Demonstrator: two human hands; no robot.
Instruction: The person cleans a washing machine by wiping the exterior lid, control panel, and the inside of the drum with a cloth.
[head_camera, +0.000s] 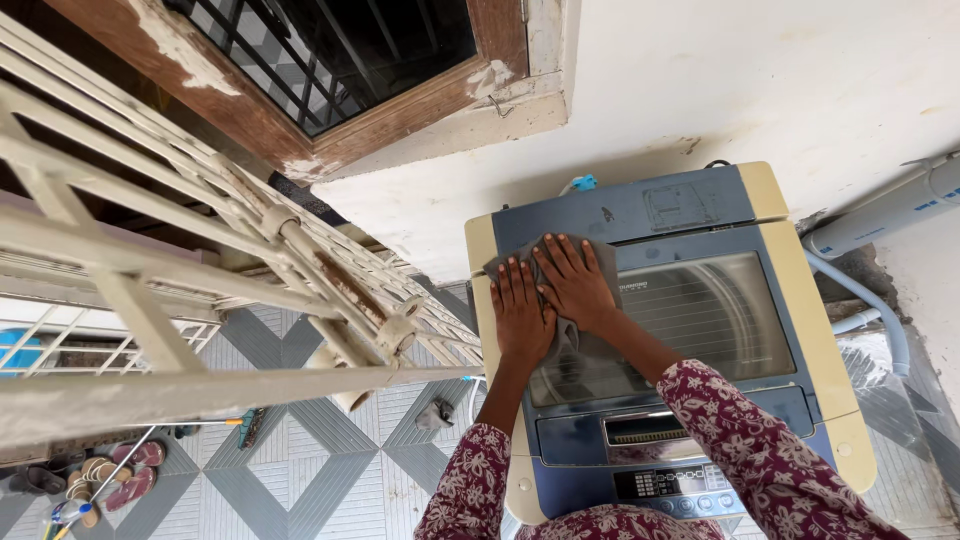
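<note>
A top-loading washing machine (820, 330) with a blue lid and cream sides stands against the white wall. A grey cloth (606, 262) lies on the lid's far left corner. My left hand (521, 312) and my right hand (573, 280) both press flat on the cloth, side by side, fingers spread and pointing toward the wall. The cloth's middle is hidden under my palms. Both arms wear maroon floral sleeves (745, 440). The lid's clear window (700, 310) is to the right of my hands, and the control panel (680, 485) is near me.
A cream metal gate (200, 270) with rusty hinges swings out at left. A wooden window frame (400, 110) is above. Grey pipes (880, 225) run along the wall at right. Sandals (110, 475) and a small rag (436, 413) lie on the patterned tile floor.
</note>
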